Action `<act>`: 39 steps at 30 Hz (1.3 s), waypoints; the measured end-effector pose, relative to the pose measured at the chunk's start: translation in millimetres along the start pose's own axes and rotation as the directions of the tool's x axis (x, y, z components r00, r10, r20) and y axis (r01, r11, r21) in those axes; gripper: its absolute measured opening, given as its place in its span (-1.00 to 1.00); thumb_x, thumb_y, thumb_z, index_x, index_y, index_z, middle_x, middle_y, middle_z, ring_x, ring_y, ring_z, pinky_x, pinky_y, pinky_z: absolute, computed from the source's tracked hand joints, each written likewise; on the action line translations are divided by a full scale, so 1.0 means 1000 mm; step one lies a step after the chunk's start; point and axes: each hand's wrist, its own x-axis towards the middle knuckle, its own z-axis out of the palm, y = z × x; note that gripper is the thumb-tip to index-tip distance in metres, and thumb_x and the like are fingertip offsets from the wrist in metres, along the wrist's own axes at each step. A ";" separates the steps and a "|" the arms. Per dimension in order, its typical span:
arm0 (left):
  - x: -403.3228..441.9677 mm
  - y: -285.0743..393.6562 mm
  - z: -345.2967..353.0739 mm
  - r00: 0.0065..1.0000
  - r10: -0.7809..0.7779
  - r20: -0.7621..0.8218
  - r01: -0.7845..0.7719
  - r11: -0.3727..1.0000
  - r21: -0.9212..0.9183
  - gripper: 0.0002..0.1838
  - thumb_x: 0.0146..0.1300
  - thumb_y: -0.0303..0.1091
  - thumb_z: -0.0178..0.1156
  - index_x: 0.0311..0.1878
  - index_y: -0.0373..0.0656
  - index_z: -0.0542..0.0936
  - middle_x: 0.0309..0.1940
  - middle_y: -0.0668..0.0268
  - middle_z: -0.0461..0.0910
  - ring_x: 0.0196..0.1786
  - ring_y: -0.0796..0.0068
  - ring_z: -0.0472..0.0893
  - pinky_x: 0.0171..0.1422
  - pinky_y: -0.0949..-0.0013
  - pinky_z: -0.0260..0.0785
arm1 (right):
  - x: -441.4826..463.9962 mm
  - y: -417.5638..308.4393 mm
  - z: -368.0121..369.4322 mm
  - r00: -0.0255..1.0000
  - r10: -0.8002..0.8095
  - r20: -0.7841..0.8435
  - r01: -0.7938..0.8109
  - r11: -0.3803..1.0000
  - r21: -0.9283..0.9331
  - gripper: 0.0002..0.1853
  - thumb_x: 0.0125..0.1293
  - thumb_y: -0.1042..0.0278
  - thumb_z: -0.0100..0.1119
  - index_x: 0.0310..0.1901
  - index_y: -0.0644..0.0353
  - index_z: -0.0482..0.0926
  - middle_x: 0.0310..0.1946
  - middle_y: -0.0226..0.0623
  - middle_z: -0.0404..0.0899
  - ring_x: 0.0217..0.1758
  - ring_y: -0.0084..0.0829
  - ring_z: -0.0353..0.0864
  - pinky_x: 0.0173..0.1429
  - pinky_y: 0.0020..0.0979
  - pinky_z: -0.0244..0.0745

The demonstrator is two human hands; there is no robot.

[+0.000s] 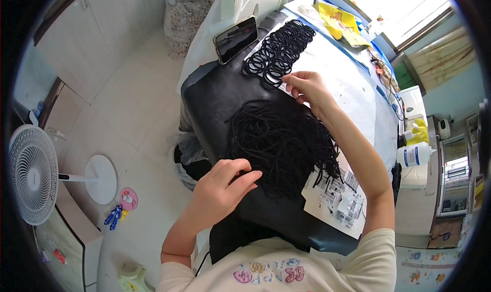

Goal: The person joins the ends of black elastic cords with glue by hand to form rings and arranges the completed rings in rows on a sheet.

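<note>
Black padded surface (205, 95); right hand (307, 89) pinching edge of black loops (280, 50); left hand (223, 187) loosely parted beside cord pile (276, 141)

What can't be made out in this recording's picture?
All in the head view:
Left hand: whether its grip holds any black strands; the hand itself hides this.
Right hand: whether it pinches the loops; contact too small.
Cushion: the part beneath the strands; they cover it.
Bottle: print too small.
</note>
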 end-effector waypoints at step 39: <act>0.037 0.105 0.083 0.950 0.296 -0.103 -0.313 0.906 -0.284 -0.71 0.04 -0.54 0.49 -0.14 -0.15 0.70 -0.39 0.30 0.69 -0.44 0.42 0.68 -0.41 0.43 0.53 | -0.296 0.044 -0.074 0.947 -0.311 0.079 0.299 0.945 0.133 -0.51 0.21 0.61 0.42 0.16 0.38 0.47 -0.04 -0.18 0.58 0.01 -0.34 0.68 0.11 -0.37 0.64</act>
